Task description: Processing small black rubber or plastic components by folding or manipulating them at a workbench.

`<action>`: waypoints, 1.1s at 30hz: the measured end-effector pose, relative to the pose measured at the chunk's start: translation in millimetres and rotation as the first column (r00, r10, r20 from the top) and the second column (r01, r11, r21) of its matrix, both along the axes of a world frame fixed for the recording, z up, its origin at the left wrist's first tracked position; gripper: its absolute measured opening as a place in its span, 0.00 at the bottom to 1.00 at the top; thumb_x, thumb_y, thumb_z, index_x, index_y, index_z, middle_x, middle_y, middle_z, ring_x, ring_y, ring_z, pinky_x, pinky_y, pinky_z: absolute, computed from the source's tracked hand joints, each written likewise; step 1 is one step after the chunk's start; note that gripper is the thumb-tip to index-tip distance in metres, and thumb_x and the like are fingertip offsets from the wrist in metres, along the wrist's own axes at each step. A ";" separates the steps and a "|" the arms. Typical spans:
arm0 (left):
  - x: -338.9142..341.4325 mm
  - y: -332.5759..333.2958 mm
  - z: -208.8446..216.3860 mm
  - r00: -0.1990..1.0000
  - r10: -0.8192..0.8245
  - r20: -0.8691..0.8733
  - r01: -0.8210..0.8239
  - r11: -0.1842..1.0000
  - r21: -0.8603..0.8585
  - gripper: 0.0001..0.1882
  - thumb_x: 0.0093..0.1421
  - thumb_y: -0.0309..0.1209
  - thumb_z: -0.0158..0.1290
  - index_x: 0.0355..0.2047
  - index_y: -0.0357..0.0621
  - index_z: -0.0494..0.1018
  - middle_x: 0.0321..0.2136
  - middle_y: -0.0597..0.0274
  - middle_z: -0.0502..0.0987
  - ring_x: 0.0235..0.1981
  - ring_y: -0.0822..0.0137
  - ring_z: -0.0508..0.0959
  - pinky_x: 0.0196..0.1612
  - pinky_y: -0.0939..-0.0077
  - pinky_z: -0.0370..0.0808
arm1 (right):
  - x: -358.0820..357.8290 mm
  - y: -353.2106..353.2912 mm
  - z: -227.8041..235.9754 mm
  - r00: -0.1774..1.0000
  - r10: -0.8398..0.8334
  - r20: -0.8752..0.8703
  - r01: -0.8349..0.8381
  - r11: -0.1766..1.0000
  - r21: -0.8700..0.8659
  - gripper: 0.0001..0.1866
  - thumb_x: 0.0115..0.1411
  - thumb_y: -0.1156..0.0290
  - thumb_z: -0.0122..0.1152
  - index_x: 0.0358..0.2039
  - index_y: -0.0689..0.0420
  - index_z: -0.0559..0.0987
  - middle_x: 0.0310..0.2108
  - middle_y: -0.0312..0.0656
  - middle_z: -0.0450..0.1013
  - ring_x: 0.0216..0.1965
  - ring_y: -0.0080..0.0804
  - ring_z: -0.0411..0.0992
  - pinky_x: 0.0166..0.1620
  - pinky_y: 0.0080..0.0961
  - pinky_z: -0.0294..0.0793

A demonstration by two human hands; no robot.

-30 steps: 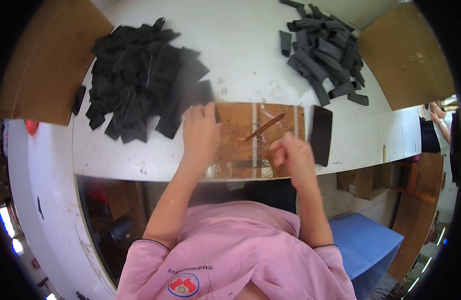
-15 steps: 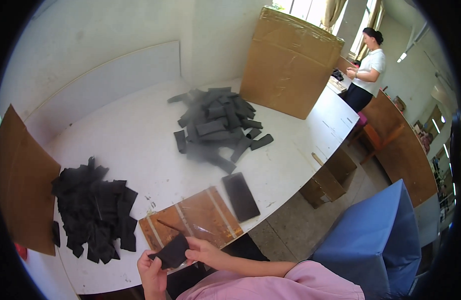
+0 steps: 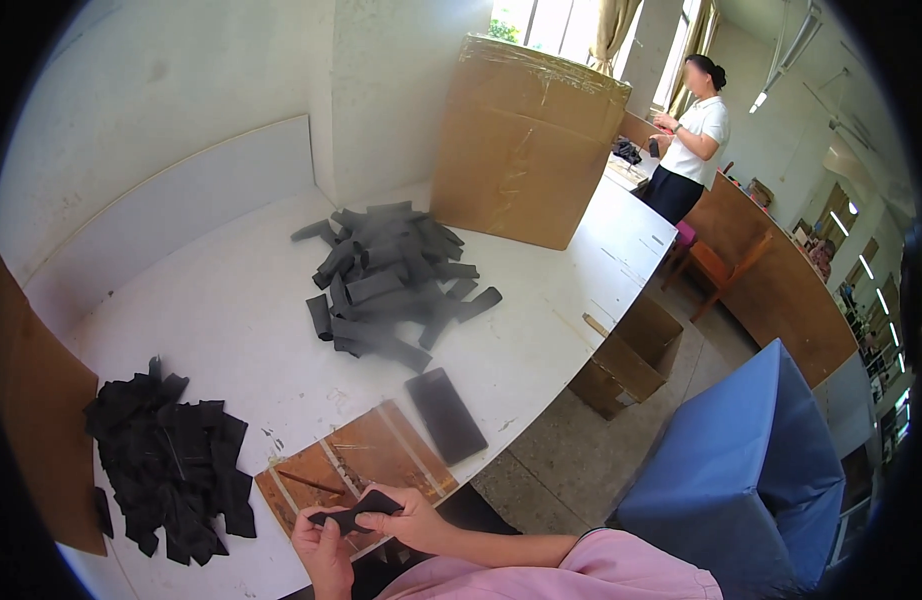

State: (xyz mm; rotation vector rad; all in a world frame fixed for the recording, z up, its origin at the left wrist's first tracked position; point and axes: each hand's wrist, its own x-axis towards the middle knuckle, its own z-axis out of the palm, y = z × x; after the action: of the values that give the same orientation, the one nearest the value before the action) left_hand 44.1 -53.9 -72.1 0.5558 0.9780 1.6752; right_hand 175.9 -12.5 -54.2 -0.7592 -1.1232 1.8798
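Between my two hands is a small black fabric piece [image 3: 357, 514], held low over the near table edge. My left hand [image 3: 324, 548] pinches its left end, thumb on top. Gripping the other end is my right hand [image 3: 413, 522], its fingers closed. The piece looks narrow and bent along its length. Just beyond lies a brown board [image 3: 381, 447] with pale strips across it, and on it a thin brown stick [image 3: 312, 482]. A flat dark rectangular slab [image 3: 447, 416] rests at the board's right side.
Black fabric pieces lie in a left pile [image 3: 171, 470]; rolled dark pieces form a farther pile [image 3: 386, 285]. A large carton [image 3: 526, 145] stands at the back, a cardboard panel [image 3: 41, 410] at left. Right are a blue fabric bin [image 3: 701, 490], an open box [image 3: 626, 360] and a standing person [image 3: 696, 140].
The fabric piece shows narrower and more bent between my hands than before. My view has shifted, so the table things appear lower and further left. The person at the back has raised their hands.
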 end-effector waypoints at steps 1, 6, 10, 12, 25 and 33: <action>3.7 0.5 7.1 0.999 -0.019 -0.044 0.020 1.000 0.007 0.09 0.51 0.28 0.53 0.31 0.38 0.67 0.27 0.61 0.73 0.26 0.72 0.73 0.34 0.79 0.70 | 2.0 2.0 1.6 1.000 -0.005 0.003 0.005 1.000 0.003 0.06 0.53 0.72 0.56 0.31 0.60 0.73 0.24 0.31 0.65 0.25 0.15 0.63 0.28 0.12 0.63; -23.0 -7.0 -22.3 0.908 -0.165 -0.384 0.166 0.986 -0.031 0.18 0.53 0.26 0.51 0.44 0.37 0.63 0.30 0.61 0.72 0.26 0.74 0.72 0.25 0.87 0.68 | 4.3 7.1 -2.1 0.928 -0.146 0.344 -0.032 0.886 0.463 0.07 0.50 0.73 0.57 0.25 0.63 0.72 0.22 0.35 0.65 0.24 0.20 0.64 0.26 0.18 0.62; -28.5 -11.5 -20.9 0.883 -0.256 -0.393 0.152 0.949 -0.276 0.15 0.50 0.25 0.54 0.38 0.37 0.66 0.29 0.60 0.72 0.28 0.71 0.72 0.29 0.82 0.69 | -0.7 6.0 1.3 0.892 -0.154 0.424 -0.102 0.847 0.522 0.07 0.50 0.74 0.58 0.25 0.64 0.72 0.22 0.37 0.65 0.24 0.24 0.64 0.26 0.19 0.62; -17.4 -8.5 -13.3 0.927 -0.136 -0.350 0.097 0.987 -0.125 0.09 0.51 0.26 0.53 0.32 0.37 0.67 0.27 0.62 0.72 0.26 0.73 0.71 0.30 0.83 0.69 | -3.9 5.8 -0.4 0.907 -0.129 0.402 -0.111 0.846 0.522 0.06 0.51 0.74 0.57 0.26 0.64 0.72 0.22 0.35 0.65 0.25 0.21 0.65 0.27 0.17 0.63; 7.3 11.9 15.8 0.961 0.007 -0.276 -0.035 0.995 -0.098 0.07 0.53 0.22 0.49 0.33 0.37 0.69 0.29 0.66 0.71 0.31 0.76 0.71 0.34 0.84 0.68 | -4.6 18.1 14.5 0.823 -0.363 0.438 0.079 0.835 0.544 0.09 0.45 0.73 0.63 0.21 0.64 0.73 0.18 0.40 0.66 0.17 0.27 0.64 0.19 0.19 0.61; -1.4 -11.6 41.8 0.969 0.008 -0.247 -0.036 0.994 -0.108 0.11 0.53 0.31 0.50 0.34 0.38 0.66 0.28 0.64 0.70 0.29 0.77 0.69 0.33 0.86 0.65 | -7.2 17.3 12.4 0.702 -0.558 0.443 -0.050 0.582 0.812 0.09 0.37 0.79 0.63 0.16 0.61 0.70 0.16 0.40 0.63 0.16 0.32 0.63 0.18 0.25 0.60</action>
State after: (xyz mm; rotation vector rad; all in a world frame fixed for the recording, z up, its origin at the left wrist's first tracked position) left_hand 42.6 -65.5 -30.3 0.6920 1.2531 1.5844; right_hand 168.7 4.8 -41.7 -1.0166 -1.9517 0.6213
